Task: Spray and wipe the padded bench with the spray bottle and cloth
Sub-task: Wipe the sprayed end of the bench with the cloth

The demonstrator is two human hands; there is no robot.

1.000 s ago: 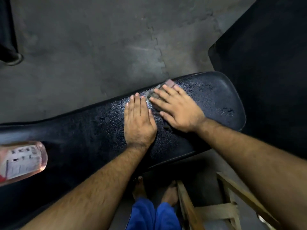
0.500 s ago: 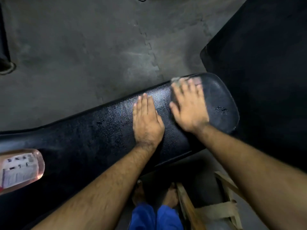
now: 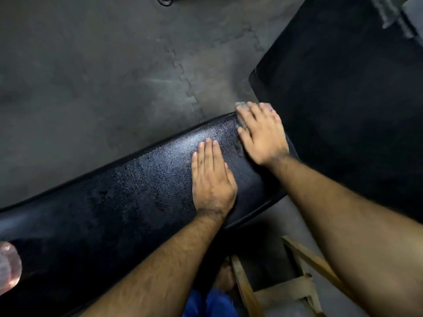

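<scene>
Cloth (image 3: 242,109) is being pressed flat under the right hand (image 3: 262,135) at the bench (image 3: 137,191) end; left hand (image 3: 211,177) is being rested flat beside it, rest of the pad stretching leftward.

Glossy, grained black vinyl bench (image 3: 142,191); matt grey foam floor tiles (image 3: 103,88); bare wood frame (image 3: 304,287).

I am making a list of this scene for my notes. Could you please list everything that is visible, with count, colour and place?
padded bench: one, black, running from lower left to the centre
cloth: one, grey, at the bench's far right end, mostly under the right hand
spray bottle: one, clear pinkish, left edge, only partly visible
floor mats: grey, interlocking, beyond the bench
dark pad: one, black, upper right
wooden frame: one, light brown, bottom right
left hand: flat on the bench
right hand: pressing the cloth, fingers straight
</scene>
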